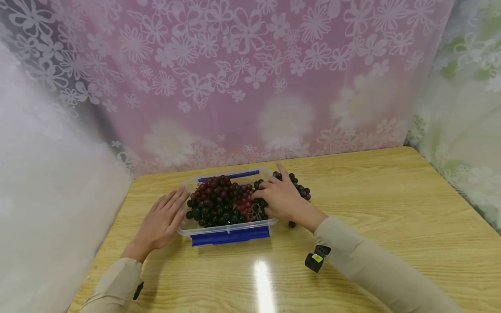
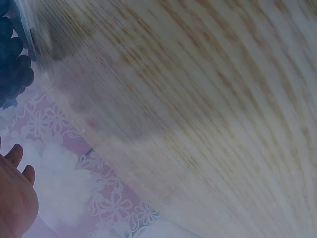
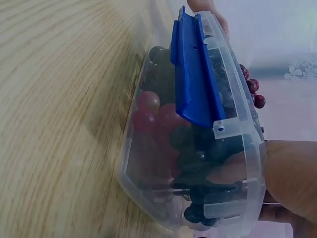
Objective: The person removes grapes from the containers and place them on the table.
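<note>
A clear plastic box (image 1: 228, 229) with blue latches holds bunches of grapes: dark red ones (image 1: 215, 189) at the back left, black ones (image 1: 217, 214) in front, and brighter red ones (image 1: 244, 203) near the middle. My left hand (image 1: 162, 221) rests against the box's left end with its fingers straight. Over the right end reaches my right hand (image 1: 283, 198), its fingers curled down on a black grape bunch (image 1: 257, 212) with a brown stem. Through the box wall in the right wrist view, a digit of the right hand (image 3: 292, 173) shows among black grapes (image 3: 198, 210).
More dark grapes (image 1: 304, 191) lie on the wooden table (image 1: 372, 195) just beyond the right hand, partly hidden by it. A single dark grape (image 1: 292, 224) is near the box's front right corner. A pink flowered curtain (image 1: 250, 87) hangs behind the table.
</note>
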Demonstrator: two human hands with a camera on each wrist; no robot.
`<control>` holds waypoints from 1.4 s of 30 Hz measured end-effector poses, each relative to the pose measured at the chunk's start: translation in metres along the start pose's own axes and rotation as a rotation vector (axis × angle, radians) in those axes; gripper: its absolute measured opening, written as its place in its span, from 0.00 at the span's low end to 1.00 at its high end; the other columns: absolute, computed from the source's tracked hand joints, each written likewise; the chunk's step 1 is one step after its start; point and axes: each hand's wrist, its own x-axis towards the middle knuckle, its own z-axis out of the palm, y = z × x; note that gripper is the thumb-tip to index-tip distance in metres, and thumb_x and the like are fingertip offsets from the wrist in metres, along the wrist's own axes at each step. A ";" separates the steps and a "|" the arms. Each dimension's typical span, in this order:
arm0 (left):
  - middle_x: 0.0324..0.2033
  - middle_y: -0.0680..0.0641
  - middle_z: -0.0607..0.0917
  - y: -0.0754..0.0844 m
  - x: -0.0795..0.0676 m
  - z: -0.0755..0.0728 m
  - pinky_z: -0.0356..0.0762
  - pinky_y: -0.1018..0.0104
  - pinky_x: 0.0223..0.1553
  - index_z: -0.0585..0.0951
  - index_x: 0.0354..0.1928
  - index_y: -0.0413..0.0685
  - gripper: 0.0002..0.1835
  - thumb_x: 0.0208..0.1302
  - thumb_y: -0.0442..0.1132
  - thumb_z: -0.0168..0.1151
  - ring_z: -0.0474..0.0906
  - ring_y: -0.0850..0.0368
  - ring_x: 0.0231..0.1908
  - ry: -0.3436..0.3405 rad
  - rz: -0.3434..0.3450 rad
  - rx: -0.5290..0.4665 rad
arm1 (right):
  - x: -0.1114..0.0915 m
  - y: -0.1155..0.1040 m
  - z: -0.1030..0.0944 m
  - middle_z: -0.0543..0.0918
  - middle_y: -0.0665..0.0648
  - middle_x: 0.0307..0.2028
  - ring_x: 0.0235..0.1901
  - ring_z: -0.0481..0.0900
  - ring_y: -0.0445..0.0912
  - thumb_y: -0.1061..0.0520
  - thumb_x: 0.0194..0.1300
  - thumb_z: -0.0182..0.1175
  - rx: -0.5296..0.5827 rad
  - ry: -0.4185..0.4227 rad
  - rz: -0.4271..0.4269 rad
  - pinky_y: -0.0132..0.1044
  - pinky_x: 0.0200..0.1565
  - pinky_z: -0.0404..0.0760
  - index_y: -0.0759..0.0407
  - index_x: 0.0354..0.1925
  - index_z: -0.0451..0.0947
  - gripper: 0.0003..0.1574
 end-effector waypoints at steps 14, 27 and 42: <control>0.73 0.46 0.53 -0.001 0.000 0.000 0.48 0.46 0.67 0.59 0.73 0.46 0.27 0.75 0.43 0.44 0.52 0.42 0.69 0.006 -0.017 -0.024 | -0.009 0.009 -0.004 0.82 0.48 0.48 0.50 0.75 0.50 0.53 0.50 0.72 0.089 0.181 0.020 0.62 0.65 0.25 0.37 0.53 0.80 0.29; 0.73 0.47 0.53 0.000 0.000 0.001 0.48 0.46 0.67 0.60 0.73 0.46 0.28 0.74 0.43 0.46 0.52 0.42 0.69 0.009 -0.016 -0.025 | -0.013 0.010 -0.003 0.81 0.49 0.50 0.50 0.75 0.50 0.59 0.49 0.70 0.204 0.270 0.053 0.59 0.65 0.24 0.40 0.53 0.81 0.31; 0.73 0.45 0.55 0.000 -0.001 0.003 0.50 0.46 0.66 0.60 0.72 0.45 0.27 0.75 0.43 0.43 0.53 0.42 0.69 0.034 -0.002 -0.030 | -0.021 0.012 -0.015 0.80 0.54 0.53 0.54 0.74 0.53 0.65 0.46 0.71 0.401 0.416 0.119 0.60 0.66 0.26 0.43 0.54 0.80 0.36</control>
